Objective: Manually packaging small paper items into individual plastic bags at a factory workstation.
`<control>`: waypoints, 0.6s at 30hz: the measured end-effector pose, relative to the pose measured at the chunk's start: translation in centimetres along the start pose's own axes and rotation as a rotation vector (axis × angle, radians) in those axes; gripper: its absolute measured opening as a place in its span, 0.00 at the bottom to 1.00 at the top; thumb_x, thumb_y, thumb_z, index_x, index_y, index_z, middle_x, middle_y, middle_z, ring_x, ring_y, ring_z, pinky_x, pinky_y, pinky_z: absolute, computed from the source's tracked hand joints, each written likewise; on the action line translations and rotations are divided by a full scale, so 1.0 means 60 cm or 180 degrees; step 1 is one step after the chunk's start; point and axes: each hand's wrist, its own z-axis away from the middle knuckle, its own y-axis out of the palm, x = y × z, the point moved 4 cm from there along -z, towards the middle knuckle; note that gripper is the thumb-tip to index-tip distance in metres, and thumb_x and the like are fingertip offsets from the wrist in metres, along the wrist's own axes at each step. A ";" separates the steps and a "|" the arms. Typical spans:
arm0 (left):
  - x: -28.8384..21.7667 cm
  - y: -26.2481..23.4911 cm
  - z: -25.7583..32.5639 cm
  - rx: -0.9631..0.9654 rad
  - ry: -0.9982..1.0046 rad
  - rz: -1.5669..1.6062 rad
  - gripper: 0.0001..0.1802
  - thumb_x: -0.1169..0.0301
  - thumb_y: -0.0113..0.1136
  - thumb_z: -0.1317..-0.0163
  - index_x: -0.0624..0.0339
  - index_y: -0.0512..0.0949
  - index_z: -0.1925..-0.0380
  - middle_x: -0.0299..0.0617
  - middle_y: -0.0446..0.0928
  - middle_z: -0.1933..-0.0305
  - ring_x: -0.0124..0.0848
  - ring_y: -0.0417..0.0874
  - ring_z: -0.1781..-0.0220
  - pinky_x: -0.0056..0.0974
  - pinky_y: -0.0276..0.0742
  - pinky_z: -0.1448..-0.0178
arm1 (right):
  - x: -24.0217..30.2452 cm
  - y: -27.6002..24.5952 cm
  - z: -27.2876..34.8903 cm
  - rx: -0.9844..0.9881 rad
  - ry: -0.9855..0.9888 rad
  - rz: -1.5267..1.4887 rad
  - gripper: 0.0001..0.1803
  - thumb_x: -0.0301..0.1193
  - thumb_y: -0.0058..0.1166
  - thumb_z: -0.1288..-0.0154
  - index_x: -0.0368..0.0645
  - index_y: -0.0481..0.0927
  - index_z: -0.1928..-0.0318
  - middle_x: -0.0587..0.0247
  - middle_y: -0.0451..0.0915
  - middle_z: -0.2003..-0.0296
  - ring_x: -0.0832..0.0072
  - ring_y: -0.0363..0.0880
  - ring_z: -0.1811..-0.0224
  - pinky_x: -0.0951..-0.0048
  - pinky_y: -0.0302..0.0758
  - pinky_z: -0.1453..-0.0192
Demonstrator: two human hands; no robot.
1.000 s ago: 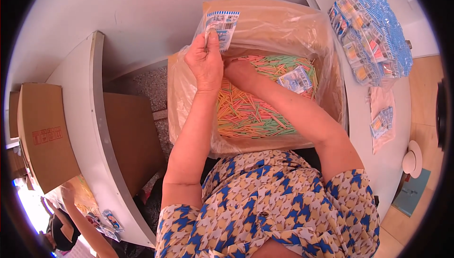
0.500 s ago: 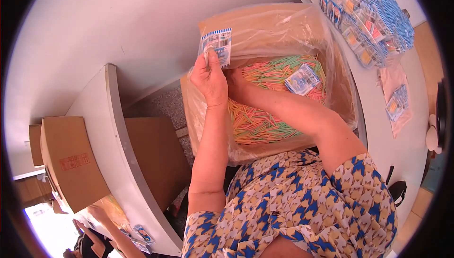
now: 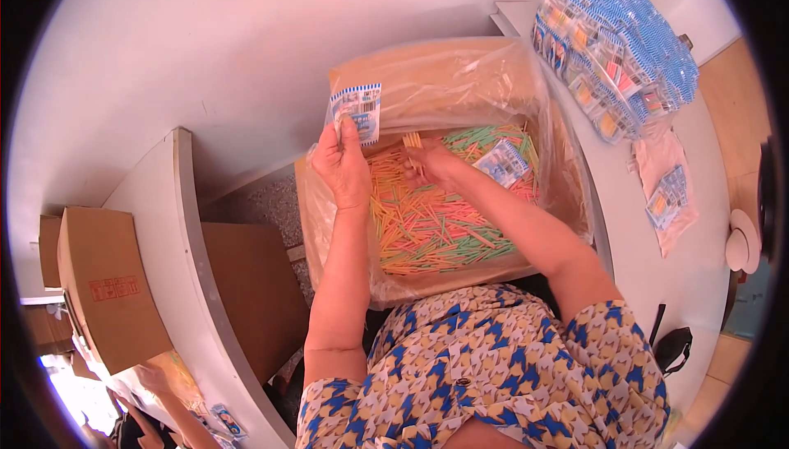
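Observation:
My left hand (image 3: 343, 171) is closed on a small printed packet (image 3: 367, 112) with a blue-striped top edge, held upright above the left side of a carton. A bunch of thin yellow-orange sticks (image 3: 412, 141) pokes up from the closed fingers of my right hand (image 3: 431, 166), just to the right of the packet. Under both hands is the cardboard carton (image 3: 427, 67), lined with clear plastic. Loose pink, green, yellow and orange sticks (image 3: 436, 223) fill it. Another blue-and-white packet (image 3: 503, 164) lies on the sticks, beside my right forearm.
A big pile of filled, blue-edged packets (image 3: 612, 58) stands on the white table (image 3: 703, 227) at right. Nearer lies a pink cloth (image 3: 670, 157) with flat packets (image 3: 667, 196) on it. A white partition edge (image 3: 193, 227) and brown boxes (image 3: 115, 284) stand left. Another person's arm (image 3: 177, 408) shows lower left.
My right hand has come up out of the sticks, now with a bunch showing in its fingers. The left hand still holds the packet. The whole view has shifted slightly.

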 end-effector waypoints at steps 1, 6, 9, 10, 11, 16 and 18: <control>0.003 0.000 0.001 0.0025 -0.0007 0.0002 0.08 0.73 0.54 0.34 0.68 0.78 0.66 0.28 0.74 0.70 0.16 0.68 0.67 0.24 0.69 0.63 | 0.007 0.000 -0.011 -0.0253 -0.0141 -0.0211 0.04 0.32 0.48 0.32 0.47 0.69 0.62 0.68 0.73 0.74 0.76 0.73 0.76 0.72 0.72 0.75; 0.003 0.011 0.005 0.0091 -0.0129 0.0058 0.09 0.72 0.54 0.34 0.67 0.79 0.64 0.28 0.75 0.70 0.15 0.69 0.67 0.24 0.70 0.63 | 0.016 -0.001 -0.009 0.0095 -0.0023 -0.0103 0.06 0.35 0.48 0.30 0.49 0.68 0.63 0.73 0.66 0.77 0.81 0.62 0.80 0.77 0.62 0.78; 0.009 0.009 0.007 0.0240 -0.0322 0.0231 0.09 0.71 0.54 0.34 0.66 0.79 0.63 0.28 0.76 0.69 0.15 0.70 0.68 0.25 0.70 0.63 | 0.057 -0.002 0.067 0.0377 -0.0133 0.0051 0.07 0.37 0.47 0.30 0.50 0.68 0.64 0.73 0.67 0.76 0.81 0.63 0.78 0.75 0.64 0.75; 0.011 0.011 0.007 0.0399 -0.0426 0.0318 0.09 0.71 0.55 0.34 0.66 0.80 0.63 0.28 0.77 0.69 0.15 0.71 0.68 0.25 0.71 0.63 | 0.070 -0.001 0.089 0.0592 -0.0228 -0.0088 0.08 0.38 0.46 0.29 0.50 0.69 0.63 0.71 0.70 0.75 0.80 0.67 0.76 0.73 0.67 0.72; 0.009 0.015 0.008 0.0416 -0.0422 0.0362 0.09 0.71 0.55 0.34 0.66 0.80 0.63 0.28 0.77 0.69 0.15 0.71 0.68 0.25 0.71 0.63 | 0.080 -0.007 0.105 0.0557 -0.0250 -0.0067 0.08 0.38 0.46 0.29 0.50 0.69 0.63 0.71 0.70 0.75 0.80 0.67 0.76 0.73 0.67 0.72; 0.005 0.048 0.037 0.1617 -0.0952 0.0196 0.06 0.75 0.55 0.36 0.64 0.81 0.65 0.28 0.78 0.70 0.16 0.73 0.69 0.26 0.71 0.63 | 0.151 -0.031 0.188 -0.0066 -0.1879 -0.0361 0.11 0.39 0.42 0.28 0.46 0.71 0.58 0.61 0.80 0.59 0.74 0.76 0.54 0.69 0.70 0.48; 0.007 0.054 0.053 0.1745 -0.0935 0.0183 0.06 0.75 0.56 0.36 0.64 0.81 0.65 0.29 0.79 0.70 0.16 0.74 0.68 0.26 0.72 0.62 | 0.164 -0.025 0.212 -0.0109 -0.2038 -0.0233 0.11 0.39 0.41 0.27 0.46 0.71 0.58 0.59 0.79 0.57 0.74 0.76 0.53 0.68 0.70 0.48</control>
